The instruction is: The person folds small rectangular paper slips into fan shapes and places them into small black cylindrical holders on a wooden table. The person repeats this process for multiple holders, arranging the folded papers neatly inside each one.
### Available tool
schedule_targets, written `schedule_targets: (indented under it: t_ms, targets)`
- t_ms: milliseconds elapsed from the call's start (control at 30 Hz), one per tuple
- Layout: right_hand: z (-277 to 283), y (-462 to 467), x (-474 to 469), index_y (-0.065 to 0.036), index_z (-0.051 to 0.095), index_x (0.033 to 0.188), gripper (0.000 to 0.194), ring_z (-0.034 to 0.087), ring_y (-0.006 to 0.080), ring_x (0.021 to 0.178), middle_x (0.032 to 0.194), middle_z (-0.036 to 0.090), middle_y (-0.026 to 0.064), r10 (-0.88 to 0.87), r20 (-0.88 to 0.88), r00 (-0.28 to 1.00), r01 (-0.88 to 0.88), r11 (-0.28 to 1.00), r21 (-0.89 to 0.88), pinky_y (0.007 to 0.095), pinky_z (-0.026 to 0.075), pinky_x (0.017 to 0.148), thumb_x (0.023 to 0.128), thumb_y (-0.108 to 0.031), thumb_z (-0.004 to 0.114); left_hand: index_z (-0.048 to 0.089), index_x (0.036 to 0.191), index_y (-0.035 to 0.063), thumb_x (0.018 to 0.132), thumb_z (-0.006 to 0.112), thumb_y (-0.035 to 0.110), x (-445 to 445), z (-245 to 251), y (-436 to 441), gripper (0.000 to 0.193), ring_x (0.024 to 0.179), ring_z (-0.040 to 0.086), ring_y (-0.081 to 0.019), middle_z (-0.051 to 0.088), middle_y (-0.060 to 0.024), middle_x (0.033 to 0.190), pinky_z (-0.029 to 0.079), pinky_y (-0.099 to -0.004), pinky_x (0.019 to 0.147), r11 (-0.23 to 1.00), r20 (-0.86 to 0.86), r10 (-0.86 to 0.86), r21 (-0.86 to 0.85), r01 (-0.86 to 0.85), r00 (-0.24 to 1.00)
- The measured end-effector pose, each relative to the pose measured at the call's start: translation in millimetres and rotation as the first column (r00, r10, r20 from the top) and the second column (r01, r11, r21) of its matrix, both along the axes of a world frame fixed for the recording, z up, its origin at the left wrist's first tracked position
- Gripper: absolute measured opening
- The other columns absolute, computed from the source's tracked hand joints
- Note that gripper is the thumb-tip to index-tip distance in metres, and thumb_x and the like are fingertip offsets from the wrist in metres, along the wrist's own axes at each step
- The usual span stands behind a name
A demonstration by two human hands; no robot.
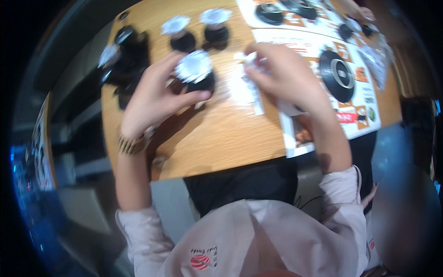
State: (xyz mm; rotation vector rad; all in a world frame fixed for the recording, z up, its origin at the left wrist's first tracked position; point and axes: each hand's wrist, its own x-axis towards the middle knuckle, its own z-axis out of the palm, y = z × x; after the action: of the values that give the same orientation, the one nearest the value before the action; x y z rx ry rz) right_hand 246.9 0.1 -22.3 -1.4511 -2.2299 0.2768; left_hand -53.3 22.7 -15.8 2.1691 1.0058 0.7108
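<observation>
My left hand (pixel 154 91) is wrapped around a small dark container with a crumpled, silvery-white cover (pixel 194 66). The thumb lies across its near side, and the container appears to stand on the wooden table (pixel 214 138). To the right, my right hand (pixel 282 71) pinches a small whitish piece (pixel 251 59) between thumb and fingers; blur hides what it is. Below those fingertips, a pale strip (pixel 256 100) lies on the wood. Beyond my left hand are two similar dark containers (pixel 183 41) (pixel 217 36) with the same pale covers.
Several dark containers (pixel 133 57) crowd the table's left side. Printed paper sheets (pixel 367 126) on the right carry black round objects with pale rings (pixel 335 76). A clear plastic bag (pixel 377 62) lies by the right edge. Another person's hand (pixel 360 14) is at the far right.
</observation>
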Motion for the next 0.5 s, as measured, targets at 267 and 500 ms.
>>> schedule_targets:
  t_ms: [267,500]
  targets:
    - [18,-3,-14,-0.004,0.069,0.118,0.036,0.074,0.0376,0.102,0.101,0.075,0.0169,0.129,0.133,0.983,-0.096,0.968,-0.231,0.0488,0.057,0.087,0.093,-0.028,0.080,0.057,0.137,0.0027,0.075,0.084,0.002,-3,33,-17,0.068,0.108,0.073,-0.0267,0.073,-0.0154,0.112,0.053,-0.0366,0.098,0.993,-0.136,0.116,0.012,-0.116,0.984]
    - [11,-1,-14,-0.004,0.070,0.123,0.030,0.074,0.0375,0.104,0.106,0.075,0.0178,0.172,0.134,0.976,-0.141,0.967,-0.214,0.0491,0.057,0.091,0.095,-0.014,0.074,0.046,0.152,0.0075,0.075,0.078,-0.006,-5,36,-25,0.085,0.112,0.069,-0.0291,0.067,-0.0178,0.124,0.054,-0.0371,0.095,0.962,-0.144,0.248,0.149,-0.227,0.958]
